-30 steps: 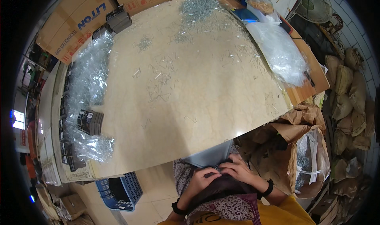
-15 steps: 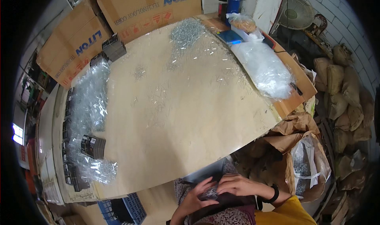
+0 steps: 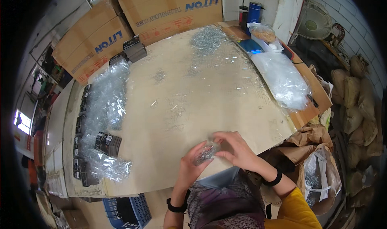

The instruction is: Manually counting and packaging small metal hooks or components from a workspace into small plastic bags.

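Over the near edge of the table, a small clear plastic bag [image 3: 207, 153] of thin metal pins is between my two hands. My left hand [image 3: 192, 164] is closed around its left side, thumb below and fingers above. At the bag's upper right, the curled fingers of my right hand [image 3: 237, 149] grip it; its fingertips are slightly blurred. Loose pins [image 3: 175, 108] lie scattered across the tabletop [image 3: 153, 156] beyond my hands. A bigger heap of pins [image 3: 207, 39] sits at the far end.
Filled clear bags [image 3: 105, 96] and dark card stacks [image 3: 108, 144] line the left side. A blue-lit scale [image 3: 250, 46] and a pile of empty plastic bags [image 3: 280, 82] occupy the right side. Cardboard boxes [image 3: 173, 11] stand behind. Below are a blue basket [image 3: 143, 211] and an open sack [image 3: 322, 180].
Both hands have risen from my lap to above the table's near edge, carrying the bag with them. The whole view has shifted slightly right and down.
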Motion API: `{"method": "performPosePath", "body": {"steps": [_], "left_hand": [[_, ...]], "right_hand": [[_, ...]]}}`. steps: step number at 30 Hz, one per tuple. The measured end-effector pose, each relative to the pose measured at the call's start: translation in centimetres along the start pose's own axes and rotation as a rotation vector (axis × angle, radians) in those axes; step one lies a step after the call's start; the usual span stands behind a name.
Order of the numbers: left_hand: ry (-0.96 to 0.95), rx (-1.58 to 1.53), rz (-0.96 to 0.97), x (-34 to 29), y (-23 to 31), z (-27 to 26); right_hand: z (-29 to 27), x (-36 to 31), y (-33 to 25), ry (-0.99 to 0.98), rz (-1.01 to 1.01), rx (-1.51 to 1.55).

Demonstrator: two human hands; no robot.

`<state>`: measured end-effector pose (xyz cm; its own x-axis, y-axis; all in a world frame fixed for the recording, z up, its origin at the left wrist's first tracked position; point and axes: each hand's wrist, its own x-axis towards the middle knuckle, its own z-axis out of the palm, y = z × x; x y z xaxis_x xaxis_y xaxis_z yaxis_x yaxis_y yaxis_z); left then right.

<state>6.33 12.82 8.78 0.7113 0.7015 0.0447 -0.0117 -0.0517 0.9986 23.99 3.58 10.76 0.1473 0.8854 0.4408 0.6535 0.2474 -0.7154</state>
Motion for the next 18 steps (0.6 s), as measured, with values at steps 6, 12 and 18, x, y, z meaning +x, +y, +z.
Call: {"method": "performPosePath", "body": {"steps": [6, 12, 18], "left_hand": [[-0.034, -0.011, -0.024, -0.3, -1.2, -0.8], [-0.049, -0.231, -0.097, -0.4, -0.7, -0.5], [-0.053, 0.009, -0.091, -0.3, -0.8, -0.3]], "right_hand": [[1.0, 0.3, 2.3, -0.122, -0.027, 0.146], [1.3, 1.1, -0.3, 0.073, 0.229, 0.477], [1.5, 1.0, 0.9, -0.046, -0.031, 0.077]]}}
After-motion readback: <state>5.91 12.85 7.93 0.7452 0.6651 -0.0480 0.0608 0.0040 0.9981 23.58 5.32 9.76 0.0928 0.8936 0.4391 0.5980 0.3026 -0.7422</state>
